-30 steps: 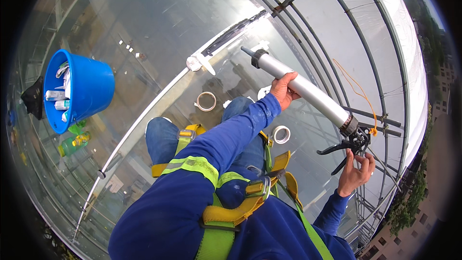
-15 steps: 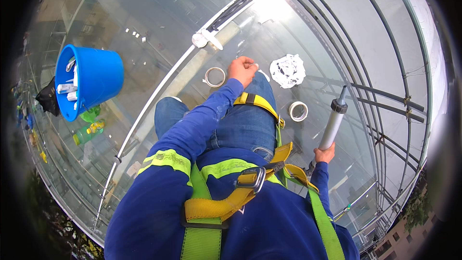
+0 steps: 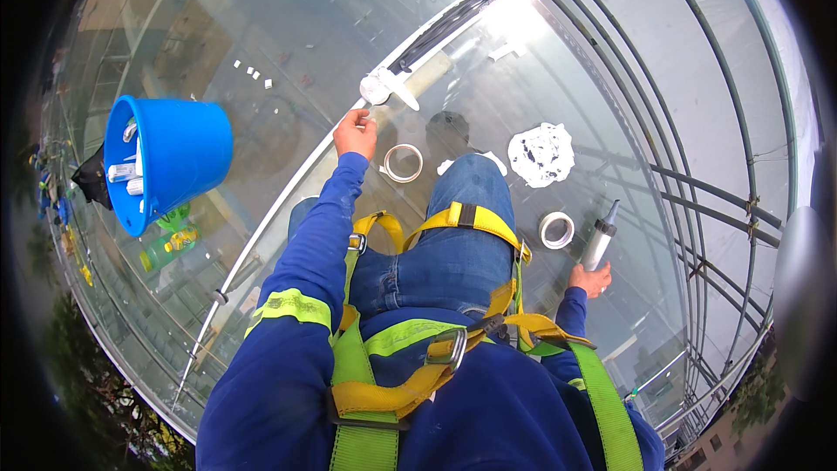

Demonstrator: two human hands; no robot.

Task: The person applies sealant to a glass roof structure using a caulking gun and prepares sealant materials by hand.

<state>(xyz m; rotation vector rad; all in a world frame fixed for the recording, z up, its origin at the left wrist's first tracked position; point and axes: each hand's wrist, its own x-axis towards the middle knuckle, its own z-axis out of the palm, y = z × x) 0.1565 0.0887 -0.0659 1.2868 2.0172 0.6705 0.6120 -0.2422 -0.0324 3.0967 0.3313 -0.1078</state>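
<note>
My right hand (image 3: 591, 279) grips a silver caulking gun (image 3: 596, 248) with a grey nozzle, tilted up and away at the right. Its rear end is hidden by my hand and sleeve. On the left, my left hand (image 3: 356, 134) is closed, fingertips together, beside a white-edged seam (image 3: 319, 153) in the glass; what they hold, if anything, is hidden. Just beyond it lie a white round lump (image 3: 375, 87) and a white flat, blade-like piece (image 3: 404, 95). Black sealant (image 3: 436, 28) runs along the seam's far part. A tape roll (image 3: 386, 160) lies right of my left hand.
Another tape roll (image 3: 544, 236) and a crumpled white sheet smeared black (image 3: 540, 154) lie near my knee. At left, a tipped blue bucket (image 3: 193, 146) holds white tubes, with a green bottle (image 3: 159, 253) beside it. Metal pipes (image 3: 697, 190) border the glass on the right.
My left hand has moved left, from above my knee to beside the seam. My right hand still grips the caulking gun, which now looks more foreshortened and lower in view.
</note>
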